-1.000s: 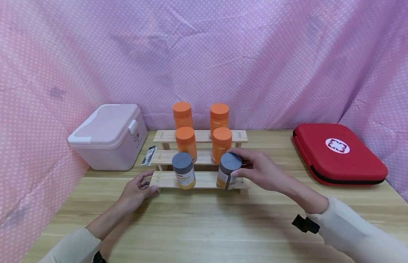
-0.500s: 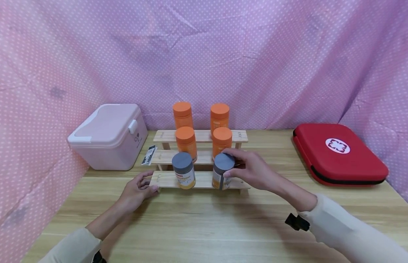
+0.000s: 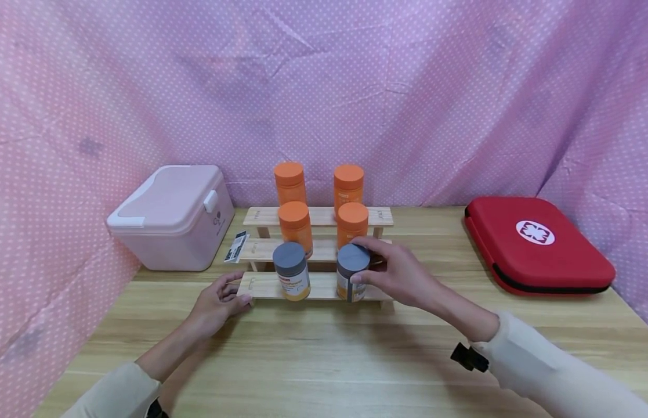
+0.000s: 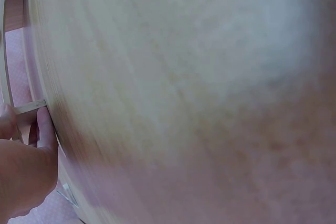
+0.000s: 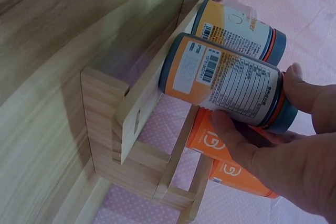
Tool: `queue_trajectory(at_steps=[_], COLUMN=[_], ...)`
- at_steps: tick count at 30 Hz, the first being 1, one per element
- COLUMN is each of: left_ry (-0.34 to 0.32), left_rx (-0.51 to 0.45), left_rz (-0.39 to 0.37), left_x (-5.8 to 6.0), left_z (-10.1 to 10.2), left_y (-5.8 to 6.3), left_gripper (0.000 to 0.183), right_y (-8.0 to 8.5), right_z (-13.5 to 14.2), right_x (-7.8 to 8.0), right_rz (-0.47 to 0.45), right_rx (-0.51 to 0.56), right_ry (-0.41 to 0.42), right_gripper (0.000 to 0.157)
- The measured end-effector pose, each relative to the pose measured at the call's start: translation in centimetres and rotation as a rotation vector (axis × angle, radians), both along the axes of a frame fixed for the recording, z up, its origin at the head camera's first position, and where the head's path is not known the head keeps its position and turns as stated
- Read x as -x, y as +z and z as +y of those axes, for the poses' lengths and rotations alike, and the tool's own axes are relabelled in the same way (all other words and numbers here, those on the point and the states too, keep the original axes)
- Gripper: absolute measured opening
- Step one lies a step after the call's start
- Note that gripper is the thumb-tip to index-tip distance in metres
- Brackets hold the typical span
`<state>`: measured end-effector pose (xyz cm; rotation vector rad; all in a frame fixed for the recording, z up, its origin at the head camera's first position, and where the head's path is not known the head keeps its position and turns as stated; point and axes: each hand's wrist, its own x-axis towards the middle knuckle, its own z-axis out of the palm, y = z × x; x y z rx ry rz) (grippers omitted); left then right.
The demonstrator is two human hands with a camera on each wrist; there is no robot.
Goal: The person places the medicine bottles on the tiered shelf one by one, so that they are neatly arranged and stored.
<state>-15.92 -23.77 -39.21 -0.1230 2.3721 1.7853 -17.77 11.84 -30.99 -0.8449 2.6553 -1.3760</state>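
Note:
My right hand [image 3: 404, 276] holds a grey-lidded supplement jar [image 3: 350, 261], thumb and fingers around its upper part. The jar stands upright at the front step of a three-step wooden display rack [image 3: 324, 284], right of the middle. In the right wrist view, the jar's label [image 5: 231, 80] shows a barcode and a printed table. A matching grey-lidded jar [image 3: 292, 273] stands on the same step to its left. My left hand [image 3: 216, 305] grips the rack's left front end; in the left wrist view its fingers [image 4: 46, 129] close around the wooden end piece.
Orange jars stand on the middle [image 3: 294, 223] and top steps [image 3: 289, 183], two on each. A pale pink lidded box [image 3: 172, 220] sits at the left, a red zip case [image 3: 538, 244] at the right. A pink dotted cloth [image 3: 324, 87] hangs behind the wooden table [image 3: 303, 371].
My right hand has shifted the grey-lidded jar a little to the left along the front step, mostly in the first half second. The left hand has stayed on the rack's end.

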Motion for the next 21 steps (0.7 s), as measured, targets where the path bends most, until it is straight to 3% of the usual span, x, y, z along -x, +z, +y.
queue_trajectory(at_steps=[10,21], left_ry=[0.000,-0.009], left_rx=[0.052,0.033], left_rz=[0.003,0.014], left_x=[-0.13,-0.05], left_z=[-0.04,-0.12], left_y=[-0.03,-0.06], left_gripper=[0.061,0.061], right_y=[-0.17,-0.08], right_z=[-0.26,-0.35], right_x=[-0.30,-0.42], right_rz=[-0.028,-0.019], right_rx=[-0.020,-0.019], right_ry=[-0.029,-0.037], right_gripper=[0.061,0.060])
